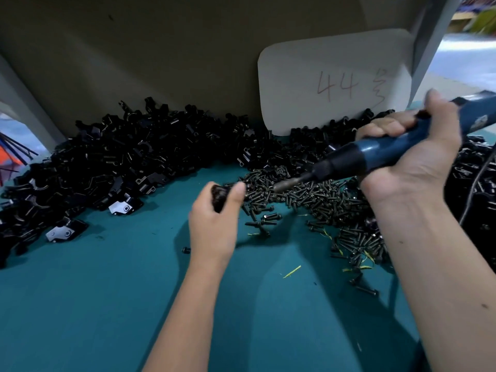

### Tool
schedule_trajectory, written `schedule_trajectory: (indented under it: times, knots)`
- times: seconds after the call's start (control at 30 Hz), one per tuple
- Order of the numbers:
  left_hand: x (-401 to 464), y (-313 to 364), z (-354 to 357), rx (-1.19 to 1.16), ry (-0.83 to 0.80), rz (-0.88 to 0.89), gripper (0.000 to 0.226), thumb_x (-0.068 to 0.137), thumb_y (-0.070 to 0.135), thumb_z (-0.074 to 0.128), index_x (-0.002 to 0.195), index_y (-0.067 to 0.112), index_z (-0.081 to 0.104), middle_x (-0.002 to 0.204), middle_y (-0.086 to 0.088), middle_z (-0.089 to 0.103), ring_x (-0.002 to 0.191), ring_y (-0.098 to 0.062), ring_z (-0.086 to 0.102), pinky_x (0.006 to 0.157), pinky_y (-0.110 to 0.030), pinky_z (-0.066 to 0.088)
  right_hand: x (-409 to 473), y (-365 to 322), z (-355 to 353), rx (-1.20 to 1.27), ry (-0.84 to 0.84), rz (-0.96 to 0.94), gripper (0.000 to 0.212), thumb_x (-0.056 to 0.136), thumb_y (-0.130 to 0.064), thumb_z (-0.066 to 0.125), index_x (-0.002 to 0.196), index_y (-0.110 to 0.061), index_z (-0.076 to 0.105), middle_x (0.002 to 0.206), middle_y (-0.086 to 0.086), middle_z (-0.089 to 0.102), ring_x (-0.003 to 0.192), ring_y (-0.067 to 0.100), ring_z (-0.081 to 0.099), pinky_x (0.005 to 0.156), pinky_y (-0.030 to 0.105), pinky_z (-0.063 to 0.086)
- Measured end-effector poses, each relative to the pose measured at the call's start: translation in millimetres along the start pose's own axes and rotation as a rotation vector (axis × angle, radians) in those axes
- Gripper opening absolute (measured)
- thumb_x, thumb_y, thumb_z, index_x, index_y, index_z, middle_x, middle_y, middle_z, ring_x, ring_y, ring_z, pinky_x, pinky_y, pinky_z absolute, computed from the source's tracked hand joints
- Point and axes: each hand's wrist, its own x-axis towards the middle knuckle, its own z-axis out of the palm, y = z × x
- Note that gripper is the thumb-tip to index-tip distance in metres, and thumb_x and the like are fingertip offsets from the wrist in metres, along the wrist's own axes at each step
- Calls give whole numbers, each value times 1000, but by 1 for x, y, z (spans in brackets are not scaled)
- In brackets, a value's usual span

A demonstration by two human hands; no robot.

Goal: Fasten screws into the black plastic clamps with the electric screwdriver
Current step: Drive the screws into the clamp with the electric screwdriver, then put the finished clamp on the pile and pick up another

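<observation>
My left hand (214,210) grips a black plastic clamp (219,196) just above the teal table, at the left edge of the screw pile. My right hand (410,154) holds the blue electric screwdriver (381,153) tilted down to the left. Its bit tip (281,187) sits over the dark screws (308,194), a short gap right of the held clamp. A long heap of black clamps (128,159) runs along the back wall.
A white card marked "44" (335,81) leans on the beige back panel. More clamps (475,178) and the screwdriver's cord (475,189) lie at the right. Loose screws (359,248) and yellow shavings (292,271) scatter on the teal mat (107,304).
</observation>
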Motion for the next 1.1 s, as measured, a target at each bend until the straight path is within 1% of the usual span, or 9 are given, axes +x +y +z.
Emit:
schedule_trajectory:
  times: [0.07, 0.13, 0.33, 0.43, 0.6, 0.7, 0.83, 1.0, 1.1]
  knots:
    - [4, 5, -8, -425, 51, -234, 39, 104, 40, 59, 77, 24, 36, 60, 6, 33, 46, -12, 25, 41, -23, 20, 2, -5, 1, 13, 39, 15, 30, 96, -27, 69, 72, -17, 53, 59, -7, 50, 45, 8, 47, 49, 23, 44]
    - [5, 9, -12, -638, 72, -373, 36, 108, 41, 49, 82, 20, 35, 60, 4, 35, 44, -9, 23, 37, -20, 16, 2, 0, -1, -113, 82, 47, 27, 95, -31, 72, 81, -18, 52, 61, -6, 51, 47, 8, 48, 50, 23, 45]
    - [6, 15, -11, -851, -8, -545, 37, 109, 40, 37, 82, 16, 38, 61, 1, 34, 42, -6, 23, 34, -18, 15, -1, 31, -13, -580, 107, 172, 55, 89, -27, 77, 132, -9, 47, 72, 3, 58, 54, 17, 59, 55, 32, 54]
    - [5, 14, -7, -906, -17, -584, 35, 111, 42, 37, 88, 15, 38, 63, 0, 35, 45, -6, 25, 39, -18, 14, -6, 46, -21, -769, 72, 220, 47, 90, -25, 75, 120, -21, 39, 93, 9, 60, 50, 18, 59, 52, 34, 54]
    - [6, 14, -5, -956, -2, -622, 39, 110, 49, 36, 94, 13, 39, 65, 0, 39, 48, -6, 26, 37, -16, 19, -17, 68, -35, -1084, -51, 275, 53, 89, -19, 76, 120, -26, 34, 108, 11, 60, 60, 16, 63, 55, 35, 59]
    - [4, 15, -3, -935, -1, -595, 37, 111, 46, 35, 95, 13, 40, 64, 0, 41, 47, -6, 28, 37, -16, 19, -19, 76, -42, -1509, -158, 140, 64, 87, -13, 74, 132, -22, 30, 111, 7, 59, 82, 22, 65, 70, 44, 62]
    - [1, 16, 0, -754, 23, -470, 32, 113, 44, 30, 103, 15, 40, 64, -2, 49, 43, -8, 27, 36, -18, 18, -28, 83, -48, -1996, -297, -98, 66, 82, -30, 77, 133, -16, 37, 115, 7, 60, 98, 30, 61, 76, 38, 50]
    - [-5, 16, 3, -461, 46, -297, 36, 112, 47, 29, 95, 18, 41, 69, -8, 56, 38, -9, 30, 39, -21, 22, -39, 83, -36, -2165, -257, -241, 57, 87, -38, 75, 126, -17, 40, 123, 10, 43, 81, 27, 52, 68, 32, 39]
    - [-8, 17, 6, -450, -25, -255, 49, 105, 65, 32, 100, 18, 44, 66, -5, 48, 39, -7, 33, 37, -18, 27, -37, 74, -19, -2029, -359, -365, 35, 94, -39, 68, 118, -20, 50, 107, 3, 58, 82, 24, 55, 69, 35, 42]
